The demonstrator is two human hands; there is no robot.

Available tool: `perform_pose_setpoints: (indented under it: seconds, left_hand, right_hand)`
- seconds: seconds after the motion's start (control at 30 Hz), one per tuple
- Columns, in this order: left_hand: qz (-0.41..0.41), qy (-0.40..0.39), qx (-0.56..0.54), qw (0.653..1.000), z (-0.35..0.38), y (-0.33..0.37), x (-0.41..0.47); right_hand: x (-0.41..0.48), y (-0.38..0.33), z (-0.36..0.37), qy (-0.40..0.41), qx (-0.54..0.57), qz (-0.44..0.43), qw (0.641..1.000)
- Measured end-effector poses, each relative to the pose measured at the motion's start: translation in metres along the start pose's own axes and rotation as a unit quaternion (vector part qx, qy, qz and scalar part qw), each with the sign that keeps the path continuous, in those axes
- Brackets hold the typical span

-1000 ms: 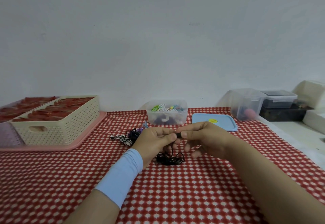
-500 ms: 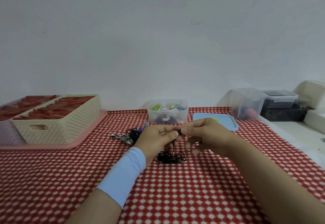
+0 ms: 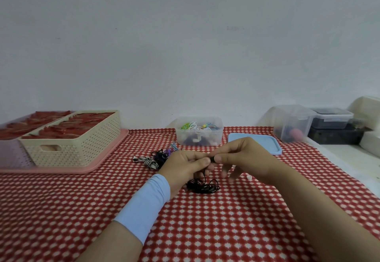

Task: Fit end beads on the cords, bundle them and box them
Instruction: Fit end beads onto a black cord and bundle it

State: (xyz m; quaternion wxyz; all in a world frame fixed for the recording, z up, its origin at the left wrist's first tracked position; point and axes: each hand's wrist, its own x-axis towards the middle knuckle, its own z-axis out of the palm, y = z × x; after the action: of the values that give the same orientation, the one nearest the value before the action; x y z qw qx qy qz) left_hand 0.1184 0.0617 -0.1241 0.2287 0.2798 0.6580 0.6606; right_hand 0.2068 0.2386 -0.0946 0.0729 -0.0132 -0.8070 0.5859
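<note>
Fingers (image 3: 202, 162) of our left hand (image 3: 185, 168) and right hand (image 3: 248, 158) meet above the middle of the tabletop (image 3: 205, 231), both pinched tight on a small black end bead (image 3: 212, 160). Below them we see the black cord (image 3: 202, 186) hanging down into a loose tangle on the tabletop. Farther off stands the clear box (image 3: 199, 140) holding coloured cords (image 3: 194, 127), with a blue lid (image 3: 265, 143) to its right and bundled cords (image 3: 153, 160) near-left of it.

The left hand (image 3: 185, 165) and right hand (image 3: 244, 158) meet thumb to thumb, forearms angled inward. Both pinch one small black bead (image 3: 212, 160).
</note>
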Motion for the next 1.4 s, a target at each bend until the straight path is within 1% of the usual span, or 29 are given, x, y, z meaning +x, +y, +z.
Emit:
perform_pose_setpoints:
  seconds: [0.1,0.27,0.33,0.47,0.53,0.6,0.77,0.87,1.0,1.07,1.13,1.27,1.33,1.4]
  left_hand:
    - [0.007,-0.004,0.004,1.000,0.001,0.001,-0.001]
    - [0.015,0.015,0.003,1.000,0.002,0.000,0.000]
    - [0.008,0.015,-0.025,1.000,0.003,-0.001,0.001]
    - [-0.014,0.011,-0.100,0.995,0.006,0.002,0.002]
    - [-0.019,0.017,-0.107,0.994,0.006,0.003,0.002]
    - [-0.022,0.028,-0.100,0.994,0.006,0.003,0.001]
    - [-0.032,0.046,-0.109,0.992,0.004,0.002,0.001]
    - [-0.039,0.041,-0.112,0.992,0.006,0.001,0.001]
    - [-0.024,0.050,-0.144,0.988,0.008,0.000,0.002]
    - [0.008,0.074,-0.133,0.988,0.010,0.000,0.002]
    - [0.053,0.104,-0.097,0.988,0.011,0.002,0.003]
    - [0.134,0.147,0.033,0.979,0.010,0.005,0.003]
    - [0.165,0.159,0.077,0.970,0.008,0.005,0.002]
    - [0.176,0.162,0.103,0.965,0.007,0.005,0.002]
  right_hand:
    - [0.001,0.002,0.001,-0.001,0.010,0.004,1.000]
    - [0.003,0.006,0.006,-0.014,0.055,0.026,0.998]
    - [0.003,0.006,0.007,-0.001,0.064,0.017,0.998]
    - [0.003,0.005,0.009,0.037,0.075,-0.029,0.996]
    - [0.004,0.003,0.010,0.064,0.047,-0.047,0.996]
    - [0.006,0.002,0.012,0.082,-0.009,-0.067,0.994]
    - [0.006,0.000,0.011,0.085,-0.093,-0.074,0.989]
    - [0.007,0.000,0.011,0.096,-0.119,-0.080,0.985]
    - [0.006,0.000,0.014,0.121,-0.119,-0.106,0.980]
    - [0.007,0.000,0.018,0.135,-0.084,-0.101,0.982]
    - [0.006,-0.001,0.022,0.145,-0.016,-0.084,0.986]
    - [0.005,-0.004,0.032,0.120,0.099,-0.029,0.987]
    - [0.006,-0.003,0.034,0.113,0.122,0.008,0.986]
    - [0.007,0.000,0.033,0.100,0.128,0.037,0.986]
